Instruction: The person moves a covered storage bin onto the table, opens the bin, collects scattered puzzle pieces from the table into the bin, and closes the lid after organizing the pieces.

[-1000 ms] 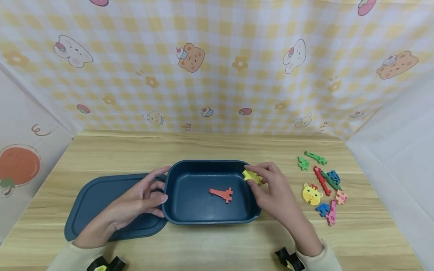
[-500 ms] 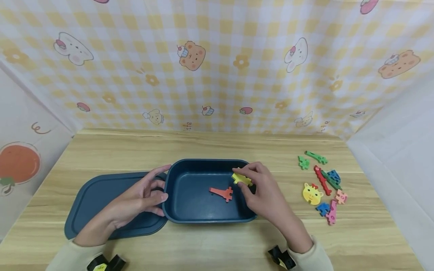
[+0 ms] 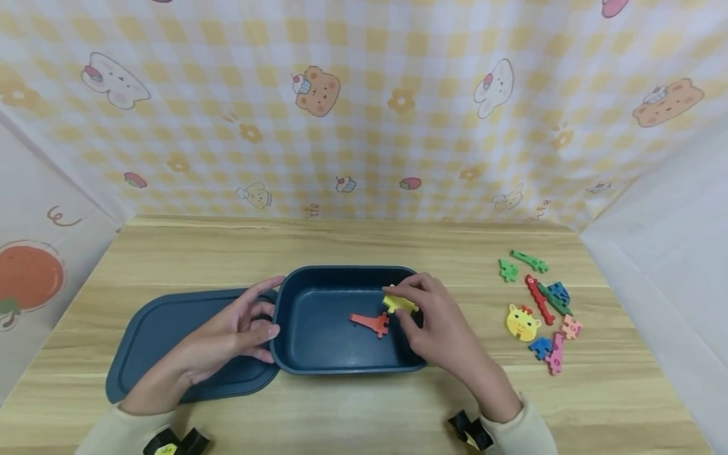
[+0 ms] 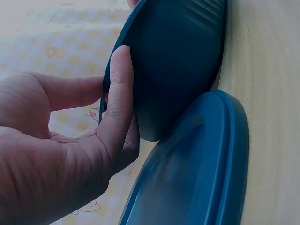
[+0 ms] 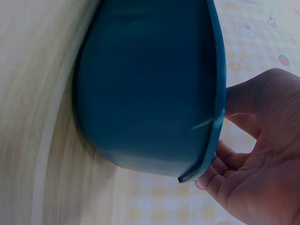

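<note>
Thumb and forefinger of my right hand [image 3: 440, 325] are pinched on the yellow piece [image 3: 400, 303], held inside the box [image 3: 318, 328]; whether it touches the floor beneath my fingertips, I cannot tell. In the right wrist view the box's wall hides these fingertips. The orange piece [image 3: 370, 323] lies on the box floor, just left of them and nearer me. My left hand [image 3: 230, 341] grips the box at its left rim, thumb at the edge and a finger along the outer wall. Under that hand, the lid [image 3: 165, 344] lies on the table [image 3: 352, 417]. Well to the right of my right fingers are the loose pieces [image 3: 539, 299].

Assessment: the yellow piece appears light, thin and stiff, with notched edges. I judge the edge between its tabs the soundest hold; the tabs could be weak points. Its faces look smooth, so a light pinch should serve, though some slip is possible. The box appears rigid and likely to slide; its rim seems the proper hold.
</note>
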`<control>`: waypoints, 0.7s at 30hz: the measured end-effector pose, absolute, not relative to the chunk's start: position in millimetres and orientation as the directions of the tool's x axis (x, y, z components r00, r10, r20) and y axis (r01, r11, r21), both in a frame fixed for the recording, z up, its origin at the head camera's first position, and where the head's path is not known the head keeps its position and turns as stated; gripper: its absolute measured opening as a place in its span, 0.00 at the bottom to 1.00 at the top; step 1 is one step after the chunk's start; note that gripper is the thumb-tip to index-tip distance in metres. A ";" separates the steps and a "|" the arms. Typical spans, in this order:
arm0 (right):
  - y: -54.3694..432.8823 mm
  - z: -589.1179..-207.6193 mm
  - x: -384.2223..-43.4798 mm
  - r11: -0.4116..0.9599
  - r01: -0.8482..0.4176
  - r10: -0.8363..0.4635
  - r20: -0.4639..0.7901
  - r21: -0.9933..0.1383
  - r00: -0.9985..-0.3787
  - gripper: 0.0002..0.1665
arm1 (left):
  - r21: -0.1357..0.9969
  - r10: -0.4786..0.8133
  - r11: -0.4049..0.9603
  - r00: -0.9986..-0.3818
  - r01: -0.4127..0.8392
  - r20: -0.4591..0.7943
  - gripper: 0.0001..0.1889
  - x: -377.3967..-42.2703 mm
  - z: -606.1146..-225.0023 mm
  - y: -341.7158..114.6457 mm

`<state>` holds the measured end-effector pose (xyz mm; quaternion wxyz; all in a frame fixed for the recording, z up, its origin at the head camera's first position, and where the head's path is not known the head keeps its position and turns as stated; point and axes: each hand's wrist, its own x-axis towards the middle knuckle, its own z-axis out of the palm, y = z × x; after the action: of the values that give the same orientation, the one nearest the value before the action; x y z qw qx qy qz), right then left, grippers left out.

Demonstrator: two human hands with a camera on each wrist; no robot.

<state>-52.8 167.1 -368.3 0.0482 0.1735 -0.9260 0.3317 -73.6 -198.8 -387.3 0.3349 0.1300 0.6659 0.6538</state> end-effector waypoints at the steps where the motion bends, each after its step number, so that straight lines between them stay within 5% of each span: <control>1: 166.7 -368.7 -52.8 0.716 -0.359 -0.297 0.205 -0.599 -0.933 0.21 | 0.958 0.611 0.110 -0.742 -0.263 -0.274 0.44 -73.2 -387.4 -199.2; 21: 165.7 -367.9 -52.1 0.681 -0.348 -0.310 0.177 -0.644 -0.934 0.21 | 0.958 0.589 0.130 -0.757 -0.257 -0.283 0.44 -72.1 -386.8 -198.2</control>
<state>-52.1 165.7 -367.9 0.0264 0.1796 -0.9164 0.3568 -72.1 -198.2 -386.8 0.3266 0.1227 0.6770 0.6480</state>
